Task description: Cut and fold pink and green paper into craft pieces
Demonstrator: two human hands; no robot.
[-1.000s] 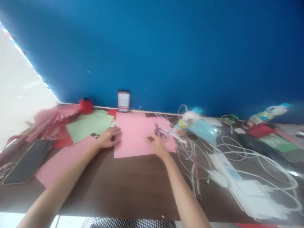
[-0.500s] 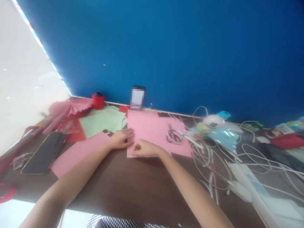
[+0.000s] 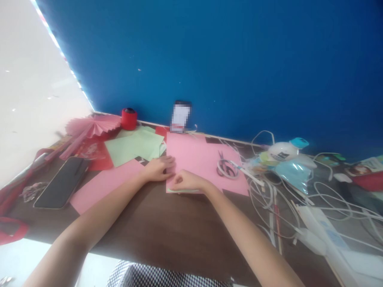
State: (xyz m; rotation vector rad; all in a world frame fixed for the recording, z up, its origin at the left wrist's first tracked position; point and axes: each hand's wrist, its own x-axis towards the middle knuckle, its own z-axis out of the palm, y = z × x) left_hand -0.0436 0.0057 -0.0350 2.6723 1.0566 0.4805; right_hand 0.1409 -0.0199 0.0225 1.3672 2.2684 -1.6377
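A pink paper sheet [image 3: 200, 161] lies flat on the dark wooden desk [image 3: 167, 227] in front of me. My left hand [image 3: 158, 169] rests on the sheet's left edge with its fingers stretched flat. My right hand [image 3: 187, 182] sits at the sheet's near left corner, fingers curled and pinching the paper's edge, where a pale green layer shows underneath. Small scissors [image 3: 226, 166] lie on the right part of the sheet, apart from both hands.
Green sheets [image 3: 134, 145], another pink sheet [image 3: 103, 185] and a dark phone [image 3: 62, 182] lie to the left. A pink paper fan [image 3: 91, 126] and red tape roll [image 3: 129, 118] sit by the blue wall. White cables [image 3: 278, 199], chargers and a bottle [image 3: 284, 149] crowd the right.
My right hand moved from near the scissors to the sheet's near left corner and curled onto its edge. The left hand stayed on the left edge. The camera shifted left.
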